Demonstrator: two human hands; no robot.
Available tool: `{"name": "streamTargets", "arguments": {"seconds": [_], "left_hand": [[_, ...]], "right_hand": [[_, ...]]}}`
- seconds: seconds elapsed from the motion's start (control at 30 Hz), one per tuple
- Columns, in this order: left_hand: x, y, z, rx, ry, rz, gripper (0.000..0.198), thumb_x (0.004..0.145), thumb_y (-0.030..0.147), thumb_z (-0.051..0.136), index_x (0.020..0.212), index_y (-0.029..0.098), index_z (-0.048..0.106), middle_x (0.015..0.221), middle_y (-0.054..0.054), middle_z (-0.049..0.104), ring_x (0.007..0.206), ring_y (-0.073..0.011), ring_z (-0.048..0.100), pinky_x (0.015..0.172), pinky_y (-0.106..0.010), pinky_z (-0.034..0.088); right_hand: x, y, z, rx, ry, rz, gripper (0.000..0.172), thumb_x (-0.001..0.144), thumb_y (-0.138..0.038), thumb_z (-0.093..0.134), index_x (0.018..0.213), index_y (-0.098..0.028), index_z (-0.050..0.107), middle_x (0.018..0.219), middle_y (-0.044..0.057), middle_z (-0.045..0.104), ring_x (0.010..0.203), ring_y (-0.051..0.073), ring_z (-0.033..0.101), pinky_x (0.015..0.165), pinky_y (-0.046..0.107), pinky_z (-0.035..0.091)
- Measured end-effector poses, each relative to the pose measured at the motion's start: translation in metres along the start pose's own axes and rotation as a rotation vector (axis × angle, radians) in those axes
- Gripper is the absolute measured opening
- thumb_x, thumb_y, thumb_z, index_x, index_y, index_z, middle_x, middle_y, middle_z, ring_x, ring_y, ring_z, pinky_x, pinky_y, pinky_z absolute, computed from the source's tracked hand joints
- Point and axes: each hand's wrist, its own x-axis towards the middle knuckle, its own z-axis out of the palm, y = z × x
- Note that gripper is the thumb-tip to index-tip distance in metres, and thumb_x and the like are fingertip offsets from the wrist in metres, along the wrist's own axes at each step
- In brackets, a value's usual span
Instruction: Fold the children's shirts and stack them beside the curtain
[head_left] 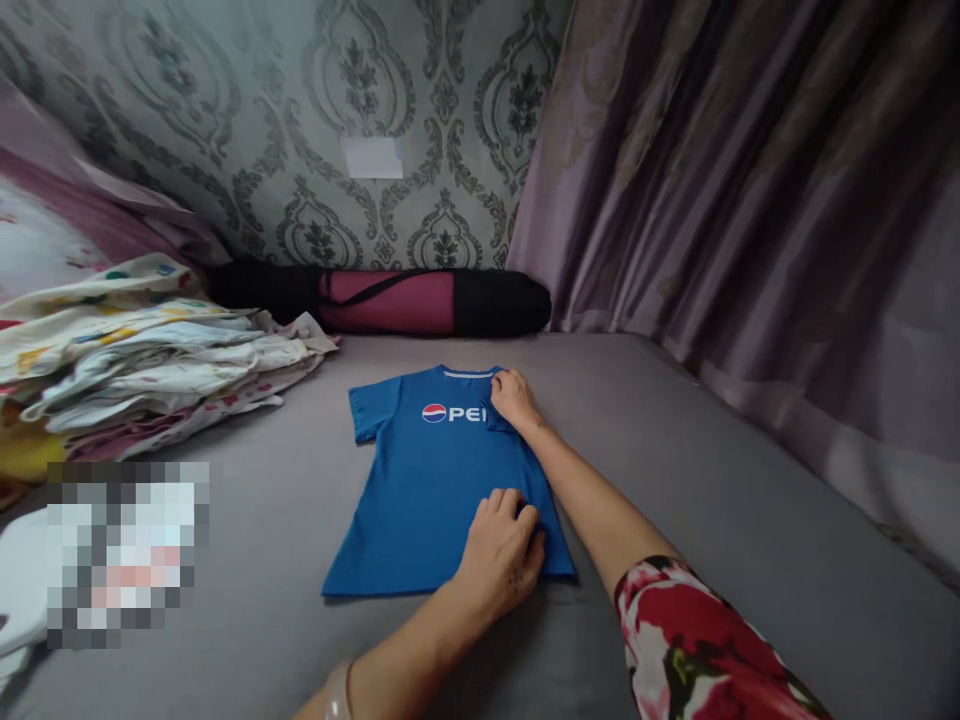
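Observation:
A blue T-shirt (427, 490) with a round red, white and blue logo and the letters "PE" lies flat on the grey sheet. Its left sleeve is spread out. The right side is partly folded inward, and that sleeve covers the end of the lettering. At the collar's right end, my right hand (514, 396) is closed on the shirt's shoulder. Lower down, my left hand (501, 545) rests over the right part of the shirt, fingers curled against the fabric near the fold. Its fingertips are partly hidden.
Stacked clothes (172, 360) are piled at the left on the grey bed sheet (645, 420). Nearer on that side is a white item (34, 560), partly blurred out. A black and maroon roll bag (390, 302) lies along the patterned wall; purple curtains (675, 170) hang at the right.

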Motion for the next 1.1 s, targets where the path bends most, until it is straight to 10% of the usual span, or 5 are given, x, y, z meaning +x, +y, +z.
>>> {"name": "streamTargets", "arguments": {"seconds": [0.27,0.73,1.1], "left_hand": [[0.000,-0.001,0.000,-0.003,-0.039,-0.018,0.016,0.089,0.025,0.049,0.101,0.019,0.057,0.108,-0.008,0.056,0.098,-0.0241,0.049,0.083,-0.040,0.045],[-0.001,0.000,-0.002,0.028,-0.022,0.019,0.015,0.092,0.025,0.045,0.097,0.019,0.058,0.107,-0.009,0.056,0.098,-0.0238,0.051,0.083,-0.040,0.045],[-0.002,0.000,-0.001,0.017,0.023,0.047,0.018,0.093,0.025,0.042,0.099,0.020,0.058,0.105,-0.007,0.056,0.095,-0.0223,0.050,0.082,-0.037,0.044]], "right_hand": [[-0.008,-0.047,0.022,-0.018,-0.051,0.110,0.039,0.096,-0.038,0.042,0.125,-0.014,0.051,0.124,0.018,0.055,0.107,0.026,0.060,0.087,0.035,0.045],[-0.005,-0.025,0.010,0.380,-0.027,0.287,0.032,0.099,-0.024,0.033,0.120,-0.013,0.055,0.122,0.021,0.060,0.114,0.027,0.059,0.093,0.036,0.046],[-0.014,0.006,0.007,1.052,-0.081,0.628,0.017,0.092,-0.016,0.049,0.103,-0.005,0.055,0.062,0.006,0.066,0.051,0.014,0.066,0.050,0.021,0.058]]}}
